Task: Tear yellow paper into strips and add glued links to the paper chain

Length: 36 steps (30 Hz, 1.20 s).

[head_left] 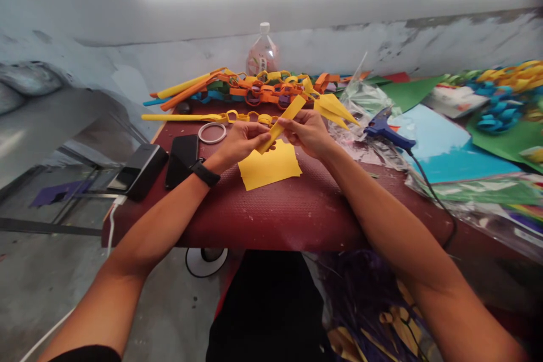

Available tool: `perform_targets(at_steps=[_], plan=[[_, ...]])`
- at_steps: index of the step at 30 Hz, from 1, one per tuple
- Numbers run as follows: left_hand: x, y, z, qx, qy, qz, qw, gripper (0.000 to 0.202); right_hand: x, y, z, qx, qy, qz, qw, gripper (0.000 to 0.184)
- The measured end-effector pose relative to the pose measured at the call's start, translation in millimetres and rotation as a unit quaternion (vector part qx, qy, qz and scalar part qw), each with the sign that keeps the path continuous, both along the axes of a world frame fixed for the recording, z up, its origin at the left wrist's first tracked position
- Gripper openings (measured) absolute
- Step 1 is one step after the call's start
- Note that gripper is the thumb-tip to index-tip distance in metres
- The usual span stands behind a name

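A yellow paper strip (289, 115) slants upward to the right between my two hands. My left hand (245, 141) pinches its lower end, thumb on top. The fingers of my right hand (311, 133) grip it around the middle, leaving the upper end sticking out. Below, yellow paper sheets (271, 172) lie in a small uneven stack on the dark red tabletop (271, 218). Just behind my hands runs a yellow paper chain (231, 117) with a long stick (172, 117) at its left end. Folded yellow paper pieces (333, 107) lie beyond my right hand.
Orange paper chains (258, 92) and a clear bottle (263, 52) stand at the back. A blue glue gun (388, 129), its cord, and blue paper (449, 150) are on the right. A phone (181, 159), white ring (212, 133) and black box (144, 168) sit left.
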State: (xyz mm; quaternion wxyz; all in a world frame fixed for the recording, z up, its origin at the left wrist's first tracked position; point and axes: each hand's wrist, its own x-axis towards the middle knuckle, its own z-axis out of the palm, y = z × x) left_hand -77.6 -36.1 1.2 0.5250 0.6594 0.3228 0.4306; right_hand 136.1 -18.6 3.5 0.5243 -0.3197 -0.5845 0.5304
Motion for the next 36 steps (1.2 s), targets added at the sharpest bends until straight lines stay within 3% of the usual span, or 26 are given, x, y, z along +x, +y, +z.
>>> perform_targets(at_steps=[14, 21, 30, 36], plan=[[-1.6, 0.5, 1.3, -0.078, 0.007, 0.025, 0.997, 0.033, 19.0, 17.9, -1.2, 0.004, 0.008, -0.086, 0.996, 0.053], [0.8, 3.2, -2.1, -0.084, -0.02, 0.049, 0.995, 0.035, 2.5, 5.7, -8.2, -0.02, -0.037, 0.037, 0.998, 0.057], [-2.2, 2.3, 0.4, -0.089, 0.006, 0.036, 0.995, 0.045, 2.4, 8.6, -8.7, 0.015, -0.035, -0.03, 0.999, 0.06], [-1.1, 1.0, 1.1, -0.081, -0.011, 0.049, 0.995, 0.048, 1.5, 4.3, -6.6, 0.012, -0.071, 0.021, 0.997, 0.057]])
